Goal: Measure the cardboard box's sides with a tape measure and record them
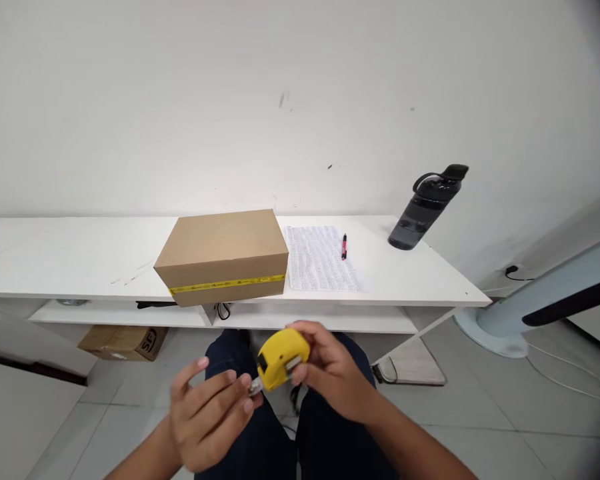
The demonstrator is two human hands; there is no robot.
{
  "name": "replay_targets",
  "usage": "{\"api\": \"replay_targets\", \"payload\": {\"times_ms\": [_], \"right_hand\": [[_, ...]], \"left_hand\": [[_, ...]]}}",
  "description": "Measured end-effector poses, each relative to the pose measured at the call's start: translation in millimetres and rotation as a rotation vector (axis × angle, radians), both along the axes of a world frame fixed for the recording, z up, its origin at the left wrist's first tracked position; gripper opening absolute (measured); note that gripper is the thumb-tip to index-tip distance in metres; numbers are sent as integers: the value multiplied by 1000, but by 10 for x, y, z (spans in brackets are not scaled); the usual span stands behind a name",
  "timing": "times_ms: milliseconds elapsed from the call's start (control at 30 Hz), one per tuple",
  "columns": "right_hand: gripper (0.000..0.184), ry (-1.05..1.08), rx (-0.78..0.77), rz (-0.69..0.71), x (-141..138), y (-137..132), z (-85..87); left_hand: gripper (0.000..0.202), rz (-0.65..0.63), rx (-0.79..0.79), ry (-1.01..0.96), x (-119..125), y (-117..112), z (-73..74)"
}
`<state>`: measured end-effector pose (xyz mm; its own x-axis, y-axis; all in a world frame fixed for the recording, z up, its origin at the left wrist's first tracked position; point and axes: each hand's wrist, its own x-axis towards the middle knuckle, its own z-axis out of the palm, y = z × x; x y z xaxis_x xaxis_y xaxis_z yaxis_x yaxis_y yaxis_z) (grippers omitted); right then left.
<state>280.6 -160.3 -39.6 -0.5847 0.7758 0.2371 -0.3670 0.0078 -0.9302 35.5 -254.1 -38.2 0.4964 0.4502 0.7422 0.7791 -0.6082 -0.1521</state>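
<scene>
My right hand [330, 370] is wrapped around the case of a yellow tape measure [283, 357], held above my lap in front of the desk. A short silvery piece of its blade [255, 386] sticks out at the lower left of the case. The fingertips of my left hand [213, 413] close on that blade end, while its upper fingers stay spread apart. Past the hands, a closed cardboard box [220, 243] with yellow tape along its front stands on the white desk [380, 273].
Beside the box lie a sheet of paper [315, 257] covered in writing and a red and black pen [344, 247]. A dark water bottle [427, 207] stands farther right. Under the desk are a shelf [310, 319] and another carton [123, 341]. A pale blue stand [500, 333] is on the floor at right.
</scene>
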Motion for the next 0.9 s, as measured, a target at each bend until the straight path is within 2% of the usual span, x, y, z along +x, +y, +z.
{"api": "replay_targets", "payload": {"times_ms": [67, 133, 233, 300, 367, 433, 500, 567, 700, 800, 900], "right_hand": [[42, 40, -44, -4, -78, -88, -95], [53, 92, -144, -44, -136, -71, -224], [83, 159, -391, -77, -265, 90, -499], [95, 184, -524, -54, -401, 236, -691], [99, 208, -591, -30, -551, 375, -839], [99, 233, -606, -14, -679, 485, -920], [96, 248, -607, 8, -773, 556, -945], [91, 253, -607, 43, -844, 588, -937], [88, 263, -583, 96, -973, 575, -871], [86, 277, -548, 99, -1016, 536, -755], [78, 272, -509, 99, -969, 490, -584]], "left_hand": [[31, -44, 202, 1, 93, 169, -51], [26, -3, 262, 37, 70, 360, -15], [50, 152, 279, 128, -147, 670, 228], [64, 338, 179, 168, -368, 912, 496], [79, 482, -74, 173, -611, 1174, 779], [105, 553, -288, 188, -840, 1412, 1006], [110, 571, -531, 273, -1014, 1582, 1146], [104, 592, -671, 345, -1100, 1673, 1227], [94, 663, -709, 370, -1035, 1721, 1440], [91, 748, -794, 297, -926, 1784, 1758], [87, 786, -1013, 108, -900, 1920, 2081]]}}
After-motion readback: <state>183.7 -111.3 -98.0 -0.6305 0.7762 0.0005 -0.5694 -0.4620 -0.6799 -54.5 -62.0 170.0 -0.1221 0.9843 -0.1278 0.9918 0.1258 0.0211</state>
